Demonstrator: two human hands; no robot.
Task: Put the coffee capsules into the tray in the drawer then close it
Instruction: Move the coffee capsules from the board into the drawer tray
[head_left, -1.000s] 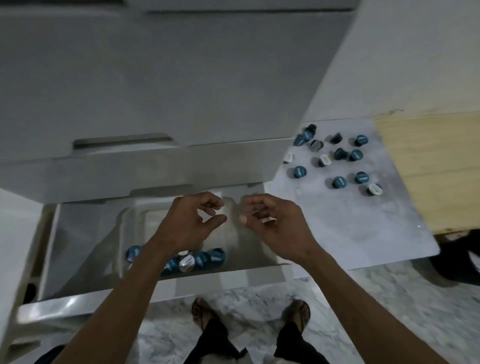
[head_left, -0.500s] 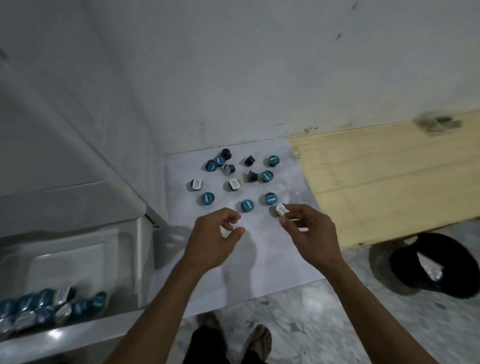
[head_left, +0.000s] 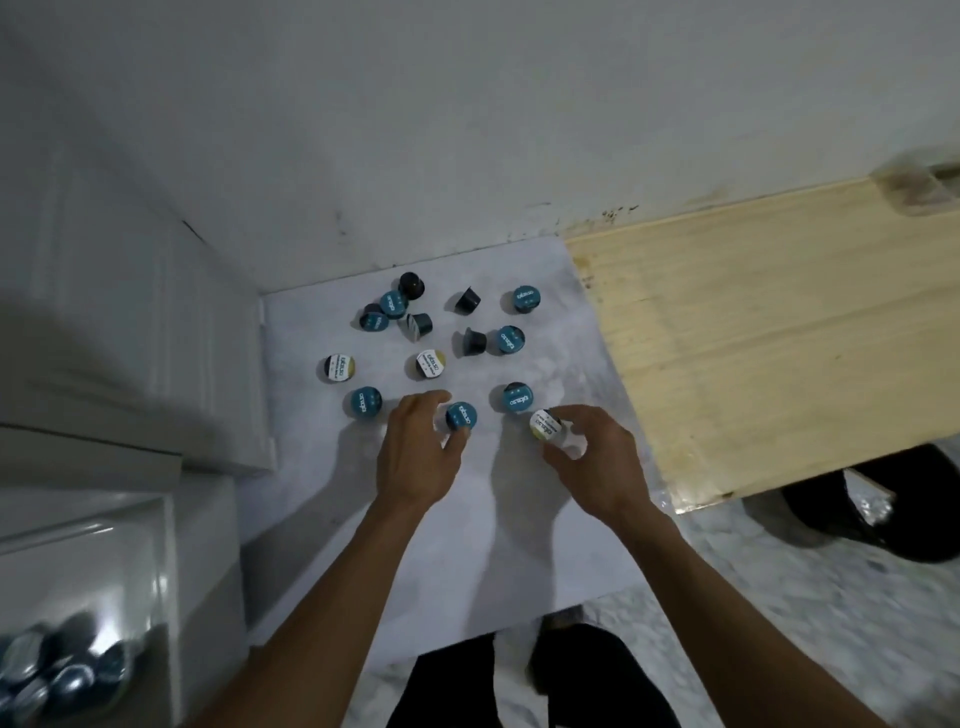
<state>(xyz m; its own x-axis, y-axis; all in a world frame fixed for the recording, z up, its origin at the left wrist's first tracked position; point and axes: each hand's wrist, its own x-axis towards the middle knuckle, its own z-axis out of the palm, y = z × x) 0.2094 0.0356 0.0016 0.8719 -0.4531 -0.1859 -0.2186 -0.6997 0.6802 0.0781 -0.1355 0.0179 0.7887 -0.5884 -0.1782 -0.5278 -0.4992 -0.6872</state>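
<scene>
Several coffee capsules lie scattered on a grey marble-look counter (head_left: 467, 519), most with blue lids, a few with white lids. My left hand (head_left: 418, 452) curls around a blue-lidded capsule (head_left: 461, 415), thumb and fingers on either side of it. My right hand (head_left: 592, 457) pinches a white-lidded capsule (head_left: 544, 425) between thumb and fingertips. At the lower left the open drawer's white tray (head_left: 130, 545) holds several capsules (head_left: 57, 670), blurred.
A white cabinet front (head_left: 130, 338) stands left of the counter, a pale wooden board (head_left: 769, 338) to the right. Behind is a white wall. A dark object (head_left: 872, 509) sits on the marble floor at right; my legs show below.
My view swung right from the drawer to the counter. Both hands left the tray, reached forward to the loose capsules, and closed around one each.
</scene>
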